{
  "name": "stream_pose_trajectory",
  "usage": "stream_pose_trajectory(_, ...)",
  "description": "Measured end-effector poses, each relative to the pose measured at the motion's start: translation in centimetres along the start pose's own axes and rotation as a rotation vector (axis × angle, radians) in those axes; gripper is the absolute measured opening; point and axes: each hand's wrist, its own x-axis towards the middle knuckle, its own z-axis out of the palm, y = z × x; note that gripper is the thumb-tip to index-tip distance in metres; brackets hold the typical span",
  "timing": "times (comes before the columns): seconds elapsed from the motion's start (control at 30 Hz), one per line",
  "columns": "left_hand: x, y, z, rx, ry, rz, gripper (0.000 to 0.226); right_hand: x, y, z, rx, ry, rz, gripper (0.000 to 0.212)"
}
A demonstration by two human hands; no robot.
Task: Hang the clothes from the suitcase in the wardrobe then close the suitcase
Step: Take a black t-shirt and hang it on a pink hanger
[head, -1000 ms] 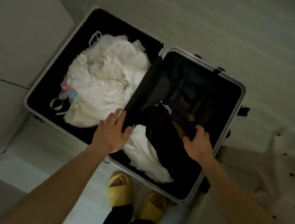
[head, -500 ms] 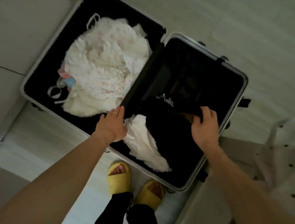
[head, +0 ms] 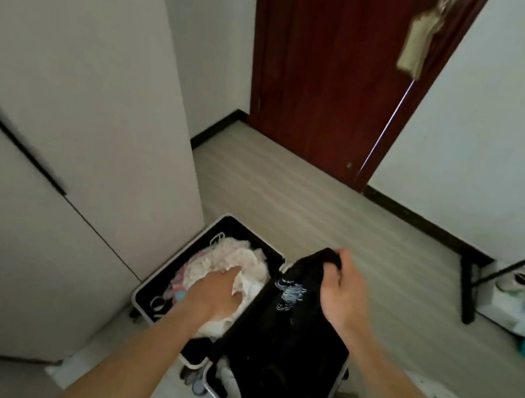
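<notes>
Two hands work over the open suitcase (head: pixel 176 274) on the floor: right hand (head: pixel 344 293) fingers grip a black garment (head: pixel 293 307) hanging lengthwise downward; left hand (head: pixel 215 293) fingers rest spread on pale clothes (head: pixel 245 260)

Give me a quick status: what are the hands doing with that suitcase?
Right hand shut on black garment, lifting it. Left hand resting open on white clothes. Suitcase open on floor, both halves loaded. Nothing blocking.

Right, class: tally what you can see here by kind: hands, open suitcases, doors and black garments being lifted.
Hands: 2, left and right
Open suitcase: 1
Dark red door: 1
Black garment being lifted: 1
Total: 5
</notes>
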Motion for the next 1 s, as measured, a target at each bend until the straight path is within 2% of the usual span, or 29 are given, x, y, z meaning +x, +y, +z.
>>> stream_pose_trajectory(0.1, -6.4, 1.7, -4.6, -0.064, 0.100, 0.028, 0.066, -1.4, -7.0, -3.1, -0.022, -0.052, -0.134, 0.014)
stream_pose_trajectory(0.23, -15.2, 1.8, -7.3, -0.199, 0.221, 0.044, 0.067, -4.8, -15.2, -4.7, -0.044, -0.208, -0.339, 0.016)
stream_pose_trajectory(0.3, -19.7, 1.0, -7.7, -0.275, 0.278, 0.029, 0.070, -7.3, -19.1, -4.6, 0.008, -0.305, -0.444, 0.019)
stream_pose_trajectory(0.37, -23.5, 0.1, -7.5, -0.373, 0.340, 0.023, 0.072, -9.9, -22.2, -4.0, 0.157, -0.448, -0.470, 0.022)
stream_pose_trajectory(0.4, -26.1, -0.8, -7.3, -0.446, 0.382, 0.012, 0.073, -11.4, -23.9, -3.1, 0.285, -0.530, -0.445, 0.024)
stream_pose_trajectory(0.47, -30.5, -2.5, -6.2, -0.599, 0.426, -0.008, 0.074, -14.0, -26.3, -1.1, 0.539, -0.662, -0.239, 0.026)
stream_pose_trajectory(0.53, -34.6, -4.4, -4.4, -0.718, 0.424, -0.030, 0.077, -16.5, -27.8, 1.5, 0.656, -0.856, -0.013, 0.043)
stream_pose_trajectory(0.6, -38.3, -6.9, -2.2, -0.771, 0.390, -0.092, 0.076, -20.0, -29.2, 5.0, 0.602, -1.075, 0.031, 0.041)
stream_pose_trajectory(0.67, -43.1, -11.1, 0.5, -0.804, 0.354, -0.203, 0.065, -26.1, -31.2, 9.3, 0.485, -1.255, -0.009, 0.042)
stream_pose_trajectory(0.77, -47.8, -16.2, 3.4, -0.799, 0.276, -0.281, 0.047, -32.9, -32.6, 13.3, 0.321, -1.440, -0.109, 0.046)
stream_pose_trajectory(0.83, -52.1, -20.3, 5.5, -0.774, 0.222, -0.350, 0.037, -38.4, -34.0, 15.9, 0.206, -1.535, -0.208, 0.043)
stream_pose_trajectory(0.9, -56.8, -24.5, 7.3, -0.814, 0.254, -0.438, 0.035, -43.8, -35.8, 18.2, 0.142, -1.597, -0.318, 0.039)
stream_pose_trajectory(1.0, -62.3, -29.9, 10.0, -0.970, 0.328, -0.471, 0.054, -49.3, -38.2, 21.2, 0.184, -1.624, -0.295, 0.038)
